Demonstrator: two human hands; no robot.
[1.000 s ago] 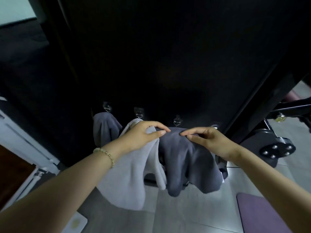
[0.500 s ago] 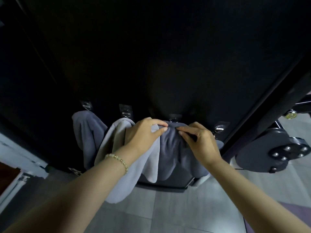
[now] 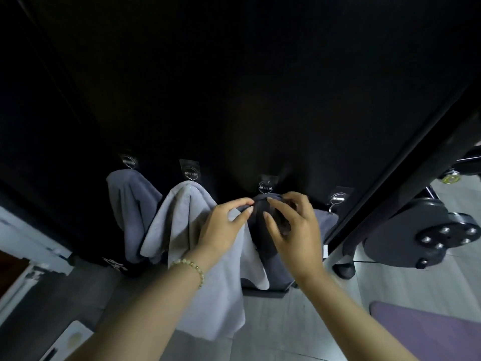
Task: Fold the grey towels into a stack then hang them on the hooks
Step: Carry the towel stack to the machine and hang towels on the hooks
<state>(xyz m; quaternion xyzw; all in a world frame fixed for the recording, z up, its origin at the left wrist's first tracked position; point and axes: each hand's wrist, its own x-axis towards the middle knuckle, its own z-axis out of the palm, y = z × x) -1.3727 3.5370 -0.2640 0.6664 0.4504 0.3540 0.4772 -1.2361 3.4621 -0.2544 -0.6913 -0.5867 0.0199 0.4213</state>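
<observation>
A row of clear stick-on hooks runs across a black panel. A mid-grey towel hangs from the leftmost hook. A light grey towel hangs from the second hook. Just under the third hook, a dark grey towel is bunched between my hands. My left hand pinches its top edge from the left. From the right, my right hand grips the same bunch with curled fingers. The fourth hook holds nothing.
A black post slants down at the right. Beside it stands a dark machine with a round disc. A purple mat lies on the grey floor tiles at lower right. White furniture sits at the left edge.
Both hands have carried the dark grey towel up and in against the panel, to just below the third hook. My fingers have closed tighter on its top edge.
</observation>
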